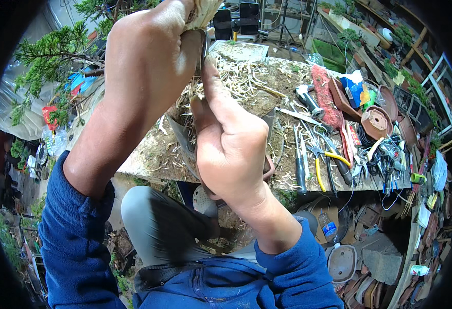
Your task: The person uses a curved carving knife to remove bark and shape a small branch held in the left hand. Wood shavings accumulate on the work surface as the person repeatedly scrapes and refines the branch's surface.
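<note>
At the top centre, my left hand [143, 56] is closed in a fist around a thin dark metal tool [204, 46]; only its curved edge shows beside the fingers. Pale stripped wood [204, 13] stands just beyond this fist. Lower and to the right, my right hand [231, 139] is closed, its thumb stretched up against the metal edge. Its other fingers are curled and partly hidden, so what they grip cannot be made out. Under both hands, pale wood shavings [241, 77] cover the worktable [149, 159].
Green juniper foliage [56, 62] reaches in from the left. On the table's right lie yellow-handled pliers [318, 167], a black-handled tool [300, 172], a red mat [325, 95] and a brown pot [376, 122]. Below the table edge are a bottle [329, 226] and a shallow basin [342, 262].
</note>
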`<state>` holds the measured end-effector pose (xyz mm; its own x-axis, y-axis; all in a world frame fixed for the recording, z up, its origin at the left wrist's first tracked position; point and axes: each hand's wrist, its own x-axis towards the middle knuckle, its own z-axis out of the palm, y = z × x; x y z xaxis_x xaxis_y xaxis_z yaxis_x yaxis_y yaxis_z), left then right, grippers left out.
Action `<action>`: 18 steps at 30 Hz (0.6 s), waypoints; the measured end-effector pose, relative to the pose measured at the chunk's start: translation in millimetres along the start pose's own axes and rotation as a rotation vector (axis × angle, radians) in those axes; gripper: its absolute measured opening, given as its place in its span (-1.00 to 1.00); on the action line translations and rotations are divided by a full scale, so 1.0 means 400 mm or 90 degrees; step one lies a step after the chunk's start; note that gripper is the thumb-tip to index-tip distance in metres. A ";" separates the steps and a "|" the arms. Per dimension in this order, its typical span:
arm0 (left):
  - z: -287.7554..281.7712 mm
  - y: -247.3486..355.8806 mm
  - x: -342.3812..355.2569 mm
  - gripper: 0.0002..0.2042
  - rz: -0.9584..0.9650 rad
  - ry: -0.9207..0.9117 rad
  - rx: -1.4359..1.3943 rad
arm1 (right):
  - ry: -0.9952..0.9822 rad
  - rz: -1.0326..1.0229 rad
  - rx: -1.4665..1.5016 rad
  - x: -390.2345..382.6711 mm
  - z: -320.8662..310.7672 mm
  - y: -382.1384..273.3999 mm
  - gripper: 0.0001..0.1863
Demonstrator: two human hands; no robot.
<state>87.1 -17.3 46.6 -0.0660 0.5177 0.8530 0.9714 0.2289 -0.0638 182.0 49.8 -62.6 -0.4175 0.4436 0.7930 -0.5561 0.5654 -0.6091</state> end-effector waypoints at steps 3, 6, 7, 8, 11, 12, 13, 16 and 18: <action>-0.006 -0.015 0.002 -0.69 -0.026 -0.062 0.028 | 0.023 0.043 0.034 -0.003 0.002 -0.005 -0.42; -0.006 -0.024 -0.004 -0.67 -0.009 -0.054 0.018 | 0.088 -0.013 0.059 0.006 0.020 0.007 -0.31; -0.005 -0.026 -0.007 -0.68 -0.020 -0.047 0.000 | 0.091 -0.027 0.059 0.008 0.023 0.010 -0.31; -0.003 -0.028 -0.010 -0.68 -0.031 -0.041 -0.018 | 0.095 -0.040 0.058 0.011 0.027 0.014 -0.31; 0.001 -0.030 -0.015 -0.70 -0.036 -0.037 -0.007 | 0.101 -0.065 0.068 0.019 0.037 0.022 -0.31; 0.002 -0.030 -0.014 -0.71 -0.033 -0.038 0.007 | 0.095 -0.049 0.069 0.020 0.038 0.022 -0.32; 0.002 -0.029 -0.011 -0.74 -0.035 -0.040 0.017 | 0.092 -0.046 0.077 0.021 0.039 0.022 -0.32; -0.002 -0.021 0.005 -0.84 -0.043 -0.046 0.028 | 0.077 -0.024 0.071 0.019 0.036 0.017 -0.32; -0.006 -0.011 0.015 -0.93 -0.047 -0.049 0.005 | 0.065 -0.021 0.057 0.019 0.030 0.014 -0.34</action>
<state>83.2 -17.2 53.3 -0.1544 0.5617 0.8128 0.9614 0.2750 -0.0074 167.2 47.9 -59.9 -0.3255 0.4971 0.8043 -0.6318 0.5186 -0.5761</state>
